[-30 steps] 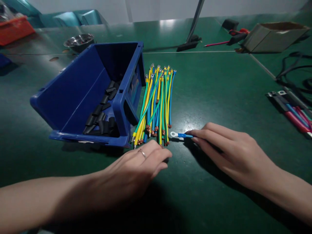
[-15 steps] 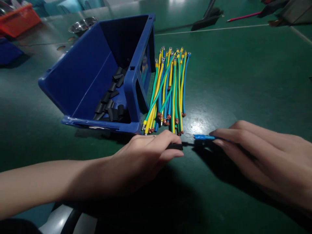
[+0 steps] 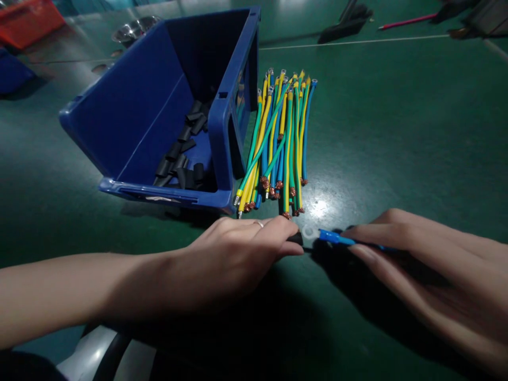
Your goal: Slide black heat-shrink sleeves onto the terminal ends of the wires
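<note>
Between thumb and fingers my left hand [image 3: 250,251] pinches a short black sleeve [image 3: 295,239], its end poking out to the right. My right hand [image 3: 420,264] grips a blue wire [image 3: 337,238] with a ring lug [image 3: 309,232] at its tip, pointing left. The lug sits close to the sleeve's end; whether they touch I cannot tell. Beyond my hands lies a bundle of wires [image 3: 288,153], blue and yellow-green, many with ring lugs at the far end and bare copper strands at the near end.
A blue bin [image 3: 119,121] on the left holds several black sleeves [image 3: 180,151]. Behind it stand a metal bowl [image 3: 135,30] and a red crate [image 3: 29,21]. A dark tool [image 3: 347,24] and a pink stick [image 3: 408,21] lie at the back of the green table [image 3: 389,121].
The lug has turned its flat ring face more toward me and come nearer the black sleeve. Less of the sleeve shows past my left fingers. The whole view has shifted slightly.
</note>
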Action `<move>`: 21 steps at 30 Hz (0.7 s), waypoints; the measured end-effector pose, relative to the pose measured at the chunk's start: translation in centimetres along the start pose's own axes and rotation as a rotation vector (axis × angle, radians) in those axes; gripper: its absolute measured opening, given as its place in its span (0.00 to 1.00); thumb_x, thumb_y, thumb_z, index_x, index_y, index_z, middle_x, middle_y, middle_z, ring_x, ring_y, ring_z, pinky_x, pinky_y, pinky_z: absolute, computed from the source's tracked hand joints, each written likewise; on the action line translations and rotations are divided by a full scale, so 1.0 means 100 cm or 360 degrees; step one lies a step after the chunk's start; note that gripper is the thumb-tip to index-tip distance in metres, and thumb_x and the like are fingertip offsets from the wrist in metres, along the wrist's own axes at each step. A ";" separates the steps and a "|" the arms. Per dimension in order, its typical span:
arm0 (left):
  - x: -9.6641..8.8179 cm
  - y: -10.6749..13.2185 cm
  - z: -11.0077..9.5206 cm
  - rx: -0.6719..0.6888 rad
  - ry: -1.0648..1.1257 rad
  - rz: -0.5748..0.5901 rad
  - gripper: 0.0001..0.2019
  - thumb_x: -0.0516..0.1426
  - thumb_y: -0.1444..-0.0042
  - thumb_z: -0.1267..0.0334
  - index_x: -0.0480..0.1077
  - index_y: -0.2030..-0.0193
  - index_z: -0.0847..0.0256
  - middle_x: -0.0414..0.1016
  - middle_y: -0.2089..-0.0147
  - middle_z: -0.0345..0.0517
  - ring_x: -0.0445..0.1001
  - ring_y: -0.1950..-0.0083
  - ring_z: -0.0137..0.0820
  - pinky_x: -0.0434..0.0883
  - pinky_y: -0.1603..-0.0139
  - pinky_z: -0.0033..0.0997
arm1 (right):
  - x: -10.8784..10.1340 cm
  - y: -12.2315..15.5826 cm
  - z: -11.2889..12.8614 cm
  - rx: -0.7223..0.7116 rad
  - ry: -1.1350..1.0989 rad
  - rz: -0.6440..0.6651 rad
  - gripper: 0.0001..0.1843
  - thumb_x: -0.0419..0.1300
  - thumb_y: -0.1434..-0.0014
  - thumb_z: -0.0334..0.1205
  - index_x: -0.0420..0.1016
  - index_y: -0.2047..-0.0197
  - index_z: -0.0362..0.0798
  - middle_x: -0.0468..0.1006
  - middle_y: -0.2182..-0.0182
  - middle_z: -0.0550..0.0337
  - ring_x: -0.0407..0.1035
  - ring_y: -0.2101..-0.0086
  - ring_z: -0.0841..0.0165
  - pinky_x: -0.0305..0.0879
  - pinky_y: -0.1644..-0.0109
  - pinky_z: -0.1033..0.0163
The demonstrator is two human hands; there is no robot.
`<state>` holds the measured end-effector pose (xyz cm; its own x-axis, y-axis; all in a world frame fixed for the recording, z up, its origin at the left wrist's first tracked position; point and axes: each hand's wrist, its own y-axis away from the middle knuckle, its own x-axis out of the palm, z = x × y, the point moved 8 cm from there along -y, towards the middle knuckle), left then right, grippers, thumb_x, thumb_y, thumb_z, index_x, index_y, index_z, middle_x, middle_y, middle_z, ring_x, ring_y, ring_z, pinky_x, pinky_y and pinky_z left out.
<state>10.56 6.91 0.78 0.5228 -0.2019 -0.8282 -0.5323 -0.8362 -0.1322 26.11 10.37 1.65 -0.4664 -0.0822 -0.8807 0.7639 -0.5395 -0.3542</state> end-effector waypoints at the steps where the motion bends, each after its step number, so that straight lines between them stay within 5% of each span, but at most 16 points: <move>1: -0.001 0.000 -0.001 0.0015 -0.0003 -0.0012 0.13 0.42 0.23 0.63 0.66 0.53 0.60 0.80 0.60 0.39 0.81 0.63 0.24 0.71 0.62 0.21 | 0.000 0.001 0.001 0.0020 -0.0014 0.0003 0.06 0.53 0.29 0.42 0.70 0.54 0.55 0.75 0.74 0.67 0.70 0.79 0.74 0.61 0.77 0.68; 15: -0.004 -0.002 -0.001 -0.0051 0.0133 -0.0011 0.18 0.43 0.24 0.60 0.68 0.62 0.61 0.76 0.71 0.38 0.74 0.73 0.25 0.68 0.72 0.22 | 0.001 0.011 0.001 -0.0106 0.0179 -0.0057 0.07 0.58 0.32 0.37 0.71 0.52 0.52 0.76 0.71 0.64 0.70 0.76 0.75 0.61 0.74 0.66; 21: -0.007 0.001 -0.006 0.0019 -0.0306 -0.0065 0.24 0.38 0.23 0.57 0.67 0.66 0.61 0.68 0.77 0.36 0.67 0.79 0.26 0.62 0.77 0.26 | -0.002 0.011 0.003 -0.0122 0.0234 -0.0077 0.05 0.58 0.32 0.39 0.72 0.52 0.53 0.75 0.73 0.67 0.67 0.80 0.75 0.57 0.78 0.65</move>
<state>10.61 6.66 1.66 0.4080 -0.0659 -0.9106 -0.5217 -0.8353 -0.1733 26.87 9.55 1.53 -0.4375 0.0685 -0.8966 0.7766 -0.4738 -0.4152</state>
